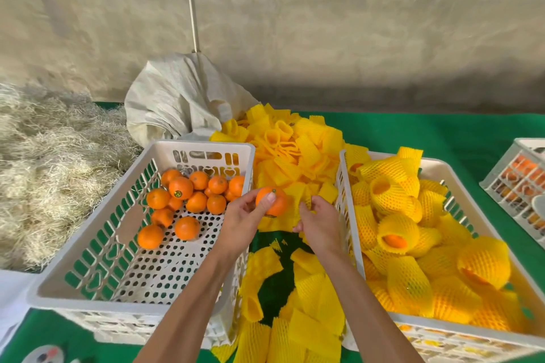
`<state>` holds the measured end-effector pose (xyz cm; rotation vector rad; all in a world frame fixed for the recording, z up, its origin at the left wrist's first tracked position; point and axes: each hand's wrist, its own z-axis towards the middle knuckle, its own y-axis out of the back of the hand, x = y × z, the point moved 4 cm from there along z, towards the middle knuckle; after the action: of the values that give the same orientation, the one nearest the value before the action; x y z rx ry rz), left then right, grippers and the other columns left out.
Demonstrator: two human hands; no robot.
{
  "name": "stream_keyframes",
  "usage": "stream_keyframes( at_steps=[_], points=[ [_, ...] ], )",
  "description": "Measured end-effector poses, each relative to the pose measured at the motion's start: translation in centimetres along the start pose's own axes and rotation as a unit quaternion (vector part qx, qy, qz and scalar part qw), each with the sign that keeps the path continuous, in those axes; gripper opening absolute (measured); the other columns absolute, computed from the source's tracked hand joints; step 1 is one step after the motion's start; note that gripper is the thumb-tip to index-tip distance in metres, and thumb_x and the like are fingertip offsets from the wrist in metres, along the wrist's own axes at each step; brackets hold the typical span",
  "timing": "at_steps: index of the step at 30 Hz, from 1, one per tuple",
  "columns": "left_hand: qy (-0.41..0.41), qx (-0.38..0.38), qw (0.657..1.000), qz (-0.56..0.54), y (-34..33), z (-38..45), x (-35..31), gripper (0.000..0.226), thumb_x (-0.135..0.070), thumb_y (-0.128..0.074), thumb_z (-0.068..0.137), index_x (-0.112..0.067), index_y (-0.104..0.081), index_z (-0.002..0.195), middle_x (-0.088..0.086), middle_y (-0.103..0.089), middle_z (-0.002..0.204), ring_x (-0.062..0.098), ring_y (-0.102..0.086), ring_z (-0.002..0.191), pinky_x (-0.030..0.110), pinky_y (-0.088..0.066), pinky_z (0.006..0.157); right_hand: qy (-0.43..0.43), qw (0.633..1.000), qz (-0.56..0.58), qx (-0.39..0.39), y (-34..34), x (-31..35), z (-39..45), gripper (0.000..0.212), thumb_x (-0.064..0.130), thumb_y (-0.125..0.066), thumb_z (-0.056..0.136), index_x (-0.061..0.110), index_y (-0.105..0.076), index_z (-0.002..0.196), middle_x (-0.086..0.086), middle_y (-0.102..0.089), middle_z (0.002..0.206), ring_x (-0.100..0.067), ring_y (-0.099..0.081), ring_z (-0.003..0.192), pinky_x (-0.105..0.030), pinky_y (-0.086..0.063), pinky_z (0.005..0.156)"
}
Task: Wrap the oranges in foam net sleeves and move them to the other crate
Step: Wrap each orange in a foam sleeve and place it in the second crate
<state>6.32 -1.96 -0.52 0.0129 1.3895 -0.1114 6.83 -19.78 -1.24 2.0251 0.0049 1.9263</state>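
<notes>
While bare, the orange [272, 201] shows glossy, green-stemmed skin.

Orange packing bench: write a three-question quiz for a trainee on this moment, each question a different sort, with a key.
1. True or false: the left hand holds a bare orange.
2. Multiple choice: the right hand is pinching a) a foam sleeve from the loose pile, b) the rope, c) the sack.
3. Fill in: the wrapped oranges lie in the crate on the ____ side, the right crate; bare ones remain in the left crate.

Key: 1 true. 2 a. 3 right.
</notes>
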Motion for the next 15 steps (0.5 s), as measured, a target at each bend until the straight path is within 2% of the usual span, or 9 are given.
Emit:
stream_keyframes(
  at_steps=[1, 3, 4, 6, 8, 10, 13, 15],
  points=[
    [0.017, 0.009, 1.0, -0.01, 0.1, 0.1, 0.0, 0.031, -0.044, -0.064, 0.099, -0.025, -0.075, 0.122, 0.0, -0.076, 0.121, 0.018, -0.07, 0.118, 0.033, -0.055, 0.102, 0.044, 0.996, -0.073, -0.013, -0.2, 0.6, 0.3, 0.016, 0.025, -0.062, 0.1, 0.01, -0.064, 0.094, -0.006, -0.068, 0.081, -0.019, -0.069, 0.071, -0.021, -0.048, 0.054],
    [0.058, 0.036, 0.997, -0.025, 0.2, 0.2, -0.1, 0.041, -0.053, -0.065, 0.097, -0.022, -0.077, 0.122, 0.002, -0.075, 0.125, 0.019, -0.067, 0.122, 0.04, -0.051, 0.107, 0.117, 0.971, -0.208, -0.006, -1.3, 2.0, 0.5, 0.015, 0.021, -0.069, 0.096, 0.011, -0.065, 0.106, -0.004, -0.069, 0.099, -0.022, -0.066, 0.088, -0.031, -0.051, 0.068],
    [0.078, 0.049, 0.995, -0.043, 0.3, 0.4, 0.0, 0.05, -0.058, -0.068, 0.093, -0.019, -0.076, 0.123, 0.004, -0.073, 0.128, 0.022, -0.066, 0.124, 0.045, -0.051, 0.108, 0.151, 0.954, -0.258, 0.007, -2.1, 2.6, 0.6, 0.021, 0.018, -0.072, 0.093, 0.011, -0.064, 0.111, -0.005, -0.068, 0.106, -0.024, -0.064, 0.095, -0.036, -0.053, 0.074],
    [0.111, 0.07, 0.985, -0.112, 0.5, 0.6, 0.0, 0.06, -0.06, -0.074, 0.087, -0.014, -0.074, 0.126, 0.012, -0.068, 0.134, 0.032, -0.063, 0.128, 0.053, -0.051, 0.108, 0.19, 0.933, -0.306, 0.019, -3.5, 3.4, 0.4, 0.027, 0.014, -0.077, 0.087, 0.012, -0.062, 0.11, -0.006, -0.067, 0.112, -0.025, -0.064, 0.099, -0.038, -0.053, 0.075],
    [0.134, 0.064, 0.973, -0.177, 0.9, 0.7, 0.1, 0.066, -0.06, -0.077, 0.084, -0.013, -0.071, 0.13, 0.018, -0.066, 0.136, 0.036, -0.062, 0.129, 0.056, -0.05, 0.108, 0.195, 0.938, -0.288, 0.016, -4.2, 3.7, 0.4, 0.027, 0.012, -0.076, 0.086, 0.016, -0.064, 0.11, -0.002, -0.068, 0.111, -0.024, -0.064, 0.098, -0.037, -0.053, 0.074],
    [0.148, 0.039, 0.967, -0.205, 1.3, 0.9, 0.2, 0.081, -0.063, -0.079, 0.08, -0.01, -0.061, 0.139, 0.02, -0.064, 0.138, 0.037, -0.062, 0.129, 0.056, -0.049, 0.11, 0.189, 0.949, -0.25, 0.029, -4.7, 3.5, 0.3, 0.03, 0.009, -0.073, 0.087, 0.017, -0.067, 0.115, 0.0, -0.067, 0.113, -0.02, -0.063, 0.099, -0.033, -0.052, 0.077],
    [0.151, 0.02, 0.967, -0.204, 1.4, 1.0, 0.3, 0.093, -0.067, -0.081, 0.074, -0.009, -0.057, 0.142, 0.018, -0.066, 0.135, 0.034, -0.065, 0.126, 0.046, -0.055, 0.103, 0.164, 0.967, -0.189, 0.048, -4.5, 3.4, 0.4, 0.026, 0.012, -0.068, 0.093, 0.019, -0.069, 0.118, 0.003, -0.068, 0.109, -0.015, -0.062, 0.097, -0.029, -0.05, 0.081],
    [0.15, 0.005, 0.969, -0.196, 1.3, 1.1, 0.3, 0.094, -0.068, -0.083, 0.07, -0.009, -0.061, 0.138, 0.016, -0.069, 0.131, 0.03, -0.068, 0.119, 0.037, -0.058, 0.093, 0.141, 0.979, -0.134, 0.054, -3.9, 3.2, 0.4, 0.019, 0.02, -0.065, 0.097, 0.021, -0.069, 0.116, 0.005, -0.068, 0.1, -0.015, -0.065, 0.087, -0.03, -0.055, 0.074]
  ],
)
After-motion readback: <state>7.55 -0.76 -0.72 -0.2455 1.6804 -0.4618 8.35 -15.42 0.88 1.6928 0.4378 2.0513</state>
